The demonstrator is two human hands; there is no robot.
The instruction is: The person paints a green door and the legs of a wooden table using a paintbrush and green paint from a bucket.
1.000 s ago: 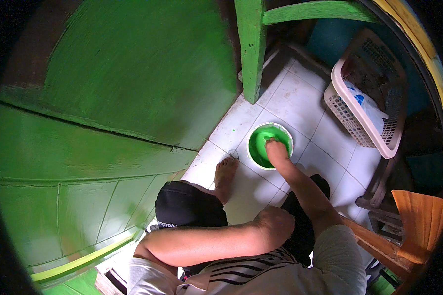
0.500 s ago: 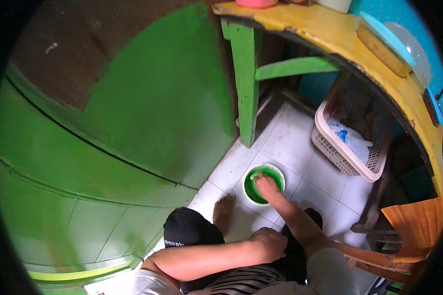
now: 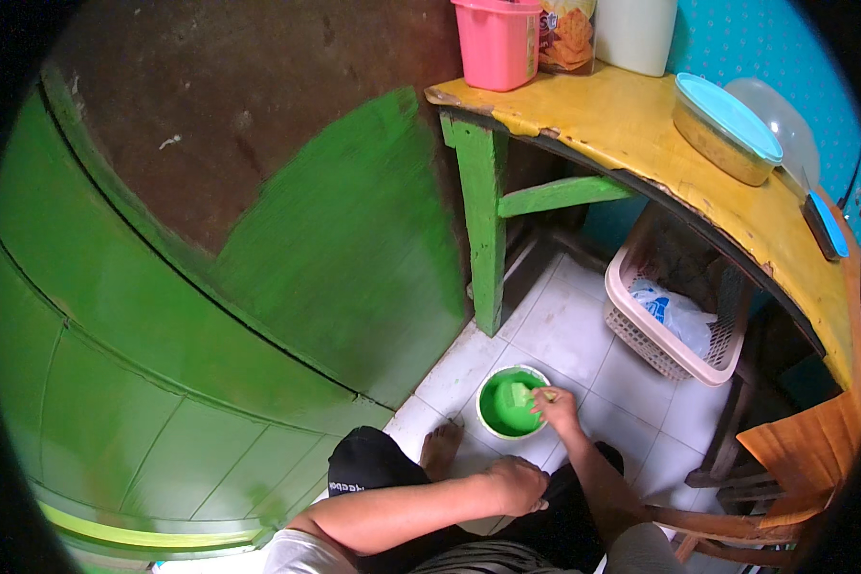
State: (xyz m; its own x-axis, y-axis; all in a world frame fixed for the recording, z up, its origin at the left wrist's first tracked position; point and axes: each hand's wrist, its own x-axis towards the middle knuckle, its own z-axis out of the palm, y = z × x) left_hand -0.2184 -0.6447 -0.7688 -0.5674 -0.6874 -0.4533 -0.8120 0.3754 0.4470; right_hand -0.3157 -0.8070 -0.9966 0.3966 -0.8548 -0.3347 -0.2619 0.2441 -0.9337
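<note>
A round tub (image 3: 483, 419) with a white rim stands on the tiled floor, holding bright green paint (image 3: 507, 417). My right hand (image 3: 557, 406) is closed at the tub's right rim, gripping a paintbrush (image 3: 520, 393) whose pale green, paint-covered head is over the paint. Most of the handle is hidden by my fingers. My left hand (image 3: 517, 486) is curled closed near my knee, its forearm crossing in front of me. Whatever may be inside its fingers is hidden. Left of the tub, the wall (image 3: 354, 220) has a fresh green area below bare dark brown.
A green-legged table (image 3: 584, 100) with a yellow top stands beyond the tub, carrying a pink container (image 3: 499, 43) and a blue-lidded box (image 3: 727, 129). Under it sits a beige basket (image 3: 651, 346) with a plastic bag. A wooden chair (image 3: 794, 450) is at my right; my bare foot (image 3: 441, 448) is near the tub.
My right hand has drawn back from inside the tub to its right rim, and the brush head now shows. The view has tilted up, showing more wall and tabletop. My left hand remains curled.
</note>
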